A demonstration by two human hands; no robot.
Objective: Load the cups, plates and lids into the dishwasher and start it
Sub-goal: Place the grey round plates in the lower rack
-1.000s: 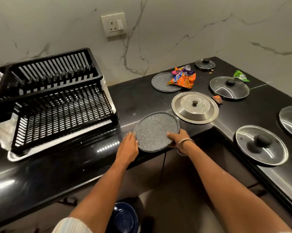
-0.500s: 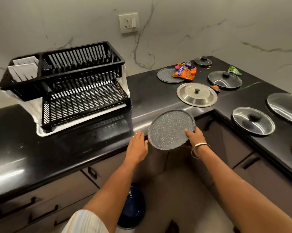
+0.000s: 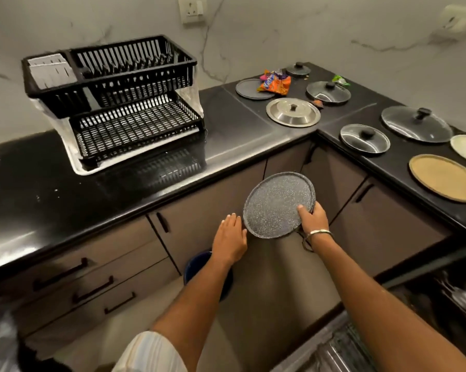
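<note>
The right hand (image 3: 313, 216) pinches a speckled plate (image 3: 279, 204) off the surface (image 3: 240, 135); the left hand (image 3: 230, 237), fingers spread, touches its rim. Next, probably carry it to the dishwasher (image 3: 414, 331).

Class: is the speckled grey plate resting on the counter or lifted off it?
Lifted: the speckled plate hangs before the cabinet doors, gripped by the right hand.

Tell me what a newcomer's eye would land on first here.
The speckled grey plate at centre, held off the counter by the right hand, with the left hand open beside its rim. Next, the black dish rack on the counter at left, then the steel lid among glass lids in the corner.
</note>
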